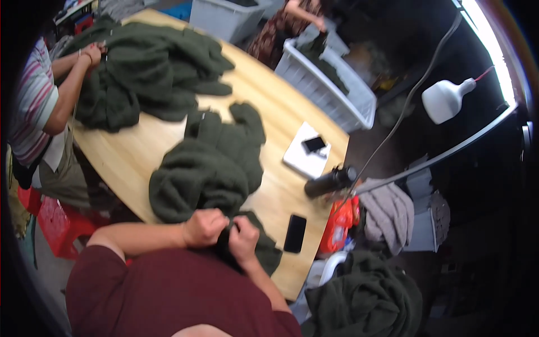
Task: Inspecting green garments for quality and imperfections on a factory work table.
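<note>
A dark green knitted garment (pixel 216 163) lies bunched on the wooden table (pixel 281 118) right in front of me, one part of it hanging toward my lap. At its near edge my left hand (pixel 206 227) is closed, with the fingers curled in a pinch. Close beside it, my right hand (pixel 244 238) is closed too. Both hands grip the garment's edge, knuckles up and only a small gap apart. The exact bit between the fingertips is too small and blurred to make out.
A large heap of green garments (pixel 157 67) covers the far left, where a person in a striped shirt (pixel 42 101) works. On the right are a phone (pixel 295 233), a black flask (pixel 331 181) and a white box (pixel 306 149). A second person handles cloth at a white crate (pixel 359 106).
</note>
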The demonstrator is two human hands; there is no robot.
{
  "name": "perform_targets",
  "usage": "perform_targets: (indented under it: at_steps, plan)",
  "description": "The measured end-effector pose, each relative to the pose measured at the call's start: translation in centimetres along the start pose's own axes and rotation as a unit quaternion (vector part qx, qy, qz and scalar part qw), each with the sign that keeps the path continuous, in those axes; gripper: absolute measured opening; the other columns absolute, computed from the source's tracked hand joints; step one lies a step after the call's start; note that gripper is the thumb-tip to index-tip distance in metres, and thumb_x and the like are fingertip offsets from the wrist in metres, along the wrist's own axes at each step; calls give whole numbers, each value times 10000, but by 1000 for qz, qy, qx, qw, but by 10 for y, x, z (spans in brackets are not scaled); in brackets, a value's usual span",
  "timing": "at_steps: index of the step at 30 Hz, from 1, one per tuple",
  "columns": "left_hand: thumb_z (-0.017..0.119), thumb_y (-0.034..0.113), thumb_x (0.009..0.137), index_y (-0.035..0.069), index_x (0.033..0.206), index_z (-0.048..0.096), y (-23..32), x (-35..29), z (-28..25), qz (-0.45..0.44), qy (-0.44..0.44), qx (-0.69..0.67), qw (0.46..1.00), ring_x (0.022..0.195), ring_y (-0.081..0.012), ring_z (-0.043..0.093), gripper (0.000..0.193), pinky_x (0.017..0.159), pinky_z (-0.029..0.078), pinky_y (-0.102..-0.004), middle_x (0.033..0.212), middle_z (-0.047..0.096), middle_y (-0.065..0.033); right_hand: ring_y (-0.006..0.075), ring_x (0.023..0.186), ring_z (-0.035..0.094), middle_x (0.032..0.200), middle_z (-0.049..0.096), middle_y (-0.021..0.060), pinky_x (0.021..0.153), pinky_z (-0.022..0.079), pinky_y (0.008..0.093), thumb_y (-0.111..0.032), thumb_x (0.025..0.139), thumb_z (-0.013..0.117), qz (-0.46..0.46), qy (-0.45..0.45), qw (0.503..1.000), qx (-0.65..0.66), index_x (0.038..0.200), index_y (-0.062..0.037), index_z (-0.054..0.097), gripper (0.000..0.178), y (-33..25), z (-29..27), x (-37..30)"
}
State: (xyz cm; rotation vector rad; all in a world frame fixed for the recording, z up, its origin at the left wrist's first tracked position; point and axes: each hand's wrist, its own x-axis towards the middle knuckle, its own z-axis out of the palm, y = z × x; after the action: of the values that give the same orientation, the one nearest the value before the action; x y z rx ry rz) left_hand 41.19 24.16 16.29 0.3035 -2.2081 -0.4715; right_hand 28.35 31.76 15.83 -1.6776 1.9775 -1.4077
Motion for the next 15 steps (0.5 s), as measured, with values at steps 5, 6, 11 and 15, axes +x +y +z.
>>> perform_targets:
  at_steps: [5,6,11,15]
  plan:
    - [587,51,689,5,711,598,-6,-1,11,-363,-75,-276,887,535,-194,556,52,515,449,-295,684,589,-121,289,607,565,700,561,148,551,445,332,20,684,534,-45,29,998,31,795,-6,557,117,-4,-7,-4]
    - [618,106,716,10,703,598,-7,4,7,-437,-141,-380,803,571,-108,533,99,526,436,-264,678,599,-87,289,607,565,700,561,148,551,445,332,20,684,534,-52,32,998,32,795,-6,557,117,-5,-12,-5]
    - [652,40,688,32,927,577,21,91,-87,-222,18,-269,937,708,-116,568,250,643,478,-246,874,563,-63,285,633,579,728,567,137,563,458,312,22,689,546,-37,-54,994,86,829,-6,564,144,-5,-23,-8]
    - [677,574,631,-40,1289,234,53,148,-203,297,236,-104,919,963,-299,526,1003,821,445,-382,1209,419,-190,246,646,593,743,580,133,577,461,294,-6,697,563,6,-77,991,109,839,-5,573,142,1,-17,-18]
